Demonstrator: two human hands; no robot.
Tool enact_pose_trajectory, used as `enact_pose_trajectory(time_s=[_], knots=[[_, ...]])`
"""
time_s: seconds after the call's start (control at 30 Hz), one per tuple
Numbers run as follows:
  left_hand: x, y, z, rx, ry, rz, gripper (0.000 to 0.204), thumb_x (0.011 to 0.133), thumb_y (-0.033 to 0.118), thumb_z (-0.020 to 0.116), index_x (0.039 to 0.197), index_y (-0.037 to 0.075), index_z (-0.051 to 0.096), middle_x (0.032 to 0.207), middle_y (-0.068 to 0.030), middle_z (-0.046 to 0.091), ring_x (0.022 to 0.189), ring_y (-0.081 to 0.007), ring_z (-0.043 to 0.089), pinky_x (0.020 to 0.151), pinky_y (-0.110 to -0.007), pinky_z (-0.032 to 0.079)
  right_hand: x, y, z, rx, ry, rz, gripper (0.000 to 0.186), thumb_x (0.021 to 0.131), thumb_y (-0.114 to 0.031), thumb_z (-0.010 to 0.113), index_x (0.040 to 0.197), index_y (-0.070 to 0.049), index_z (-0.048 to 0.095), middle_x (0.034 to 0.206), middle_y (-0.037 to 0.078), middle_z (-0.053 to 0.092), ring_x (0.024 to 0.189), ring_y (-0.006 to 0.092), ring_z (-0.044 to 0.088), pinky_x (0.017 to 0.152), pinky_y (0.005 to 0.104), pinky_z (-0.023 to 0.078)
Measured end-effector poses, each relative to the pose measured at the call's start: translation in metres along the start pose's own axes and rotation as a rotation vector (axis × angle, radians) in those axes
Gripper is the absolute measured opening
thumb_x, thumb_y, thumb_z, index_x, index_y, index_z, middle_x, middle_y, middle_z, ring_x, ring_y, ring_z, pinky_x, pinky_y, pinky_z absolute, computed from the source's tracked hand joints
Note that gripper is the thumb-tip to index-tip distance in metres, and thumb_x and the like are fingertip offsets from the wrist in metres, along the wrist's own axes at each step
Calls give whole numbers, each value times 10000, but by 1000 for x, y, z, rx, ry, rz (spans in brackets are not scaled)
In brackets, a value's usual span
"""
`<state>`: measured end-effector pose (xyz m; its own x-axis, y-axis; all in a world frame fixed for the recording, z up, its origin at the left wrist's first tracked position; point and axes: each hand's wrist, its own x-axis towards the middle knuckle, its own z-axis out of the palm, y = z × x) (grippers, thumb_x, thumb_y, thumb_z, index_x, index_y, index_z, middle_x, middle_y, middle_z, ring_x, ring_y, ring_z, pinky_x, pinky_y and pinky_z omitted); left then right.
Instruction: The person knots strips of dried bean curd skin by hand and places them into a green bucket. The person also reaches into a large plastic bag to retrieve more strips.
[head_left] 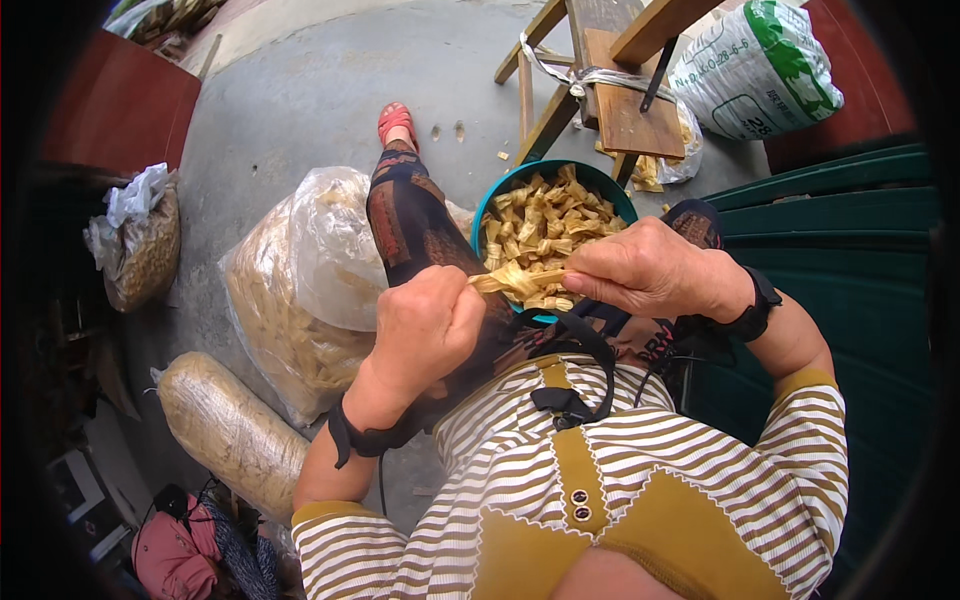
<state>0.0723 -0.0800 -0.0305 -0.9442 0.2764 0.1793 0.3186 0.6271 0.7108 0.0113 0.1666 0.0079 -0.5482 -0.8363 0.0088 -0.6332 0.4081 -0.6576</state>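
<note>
Between my two hands a flat yellow-tan strip (516,279) is stretched, with a knot in its middle. My left hand (425,325) is closed on one end, its fingertips mostly hidden behind the knuckles. The other end is pinched between the thumb and forefinger of my right hand (650,268). Just beyond and below the hands stands a round teal basin (618,191), filled with many similar knotted strips (548,218). My hands and the strip cover the near part of the basin.
A wooden bench (640,105) with a tied-on board stands beyond the basin, beside a white-and-green sack (760,75). Large clear bags of tan material (290,285) lie left of my leg, near a long wrapped bundle (225,420). Dark green slats (830,225) flank my right.
</note>
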Motion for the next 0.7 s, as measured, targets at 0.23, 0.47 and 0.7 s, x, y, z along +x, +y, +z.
enact_pose_trajectory(time_s=[0.23, 0.47, 0.7], knots=[[25, 18, -20, -474, -305, -180, 153, 818, 71, 546, 807, -61, 622, 675, -46, 563, 579, -106, 554, 527, -233, 424, -23, -1, -7, 246, 82, 82, 164, 908, -199, 584, 903, -37, 608, 695, 96, 594, 606, 268, 600, 509, 326, 462], [56, 12, -14, -1125, -550, -761, 601, 988, 451, 347, 927, -59, 659, 781, -121, 670, 568, -165, 618, 521, -222, 458, -23, -2, -11, -292, 260, -119, 199, 812, -145, 649, 989, -54, 636, 638, 43, 525, 528, 209, 546, 454, 335, 404], [68, 27, 16, -1482, -830, -774, 423, 932, 252, 396, 1060, -113, 567, 772, -228, 635, 500, -217, 603, 445, -247, 488, -29, 1, -12, -533, 319, -219, 306, 723, -186, 678, 1008, -79, 643, 632, -18, 477, 519, 131, 496, 444, 281, 352]])
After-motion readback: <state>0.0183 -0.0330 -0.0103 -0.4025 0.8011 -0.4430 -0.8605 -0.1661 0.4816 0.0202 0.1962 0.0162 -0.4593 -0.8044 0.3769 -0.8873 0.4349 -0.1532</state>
